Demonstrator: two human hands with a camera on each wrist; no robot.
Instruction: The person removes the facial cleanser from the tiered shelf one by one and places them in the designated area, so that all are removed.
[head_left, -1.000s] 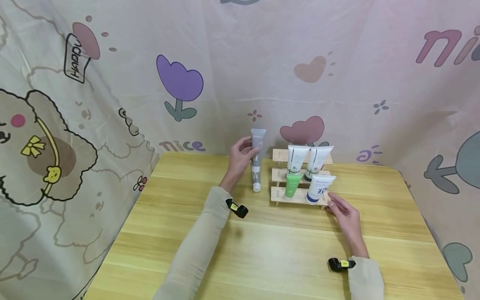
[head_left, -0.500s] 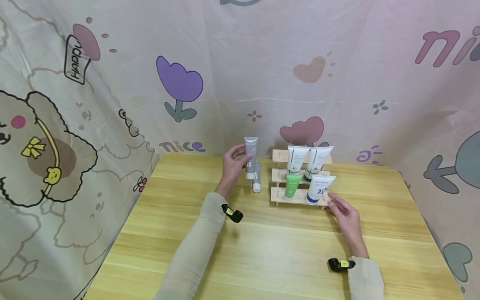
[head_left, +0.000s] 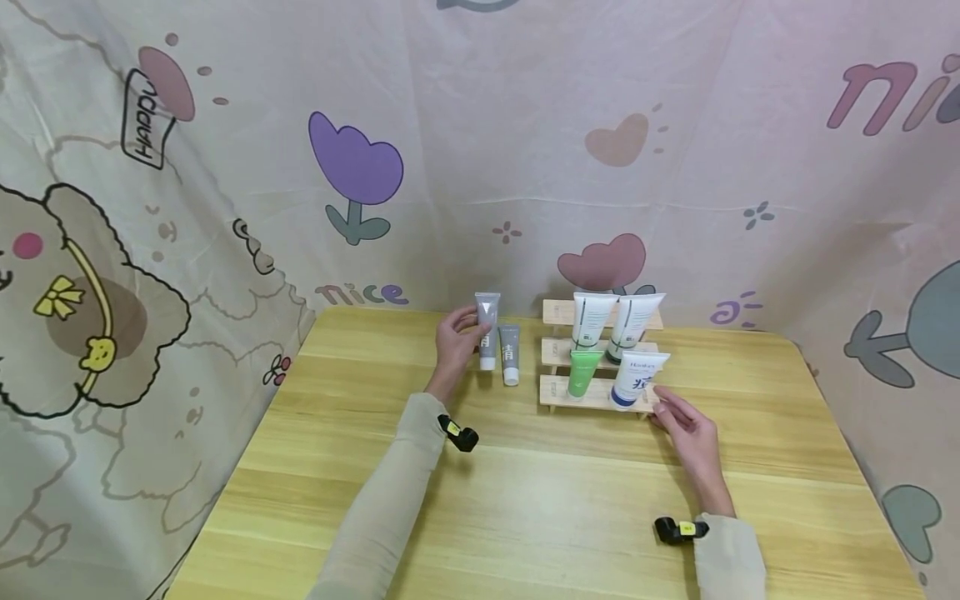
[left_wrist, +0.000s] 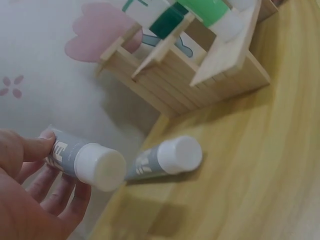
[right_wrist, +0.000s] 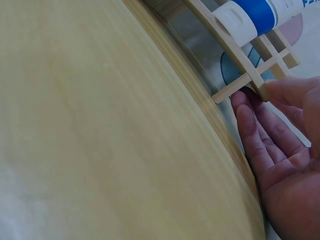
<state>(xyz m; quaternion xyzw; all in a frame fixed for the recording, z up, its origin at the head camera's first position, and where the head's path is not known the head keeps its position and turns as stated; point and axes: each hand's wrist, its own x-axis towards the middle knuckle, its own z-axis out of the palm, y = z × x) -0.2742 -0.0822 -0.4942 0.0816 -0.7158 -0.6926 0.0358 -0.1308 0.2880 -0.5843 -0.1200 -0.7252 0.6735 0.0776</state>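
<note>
My left hand [head_left: 455, 350] pinches a grey tube with a white cap [head_left: 487, 329], its cap end down, just above the table. Right beside it, a second grey tube [head_left: 510, 357] lies on the wood; the left wrist view shows its white cap [left_wrist: 181, 154]. To the right stands a three-step wooden rack [head_left: 558, 392]. My right hand [head_left: 692, 429] grips the right end of the rack's lowest step between thumb and fingers. On that step are a green tube [head_left: 582, 373] and a white tube with a blue cap [head_left: 637, 379].
Two white tubes with dark green caps, the left tube [head_left: 591, 321] and the right tube [head_left: 633, 325], stand higher on the rack. A printed curtain [head_left: 480, 167] hangs behind the wooden table [head_left: 540, 500].
My left hand has moved left and down with its grey tube, away from the other grey tube, which now shows fully. The right hand stays on the rack.
</note>
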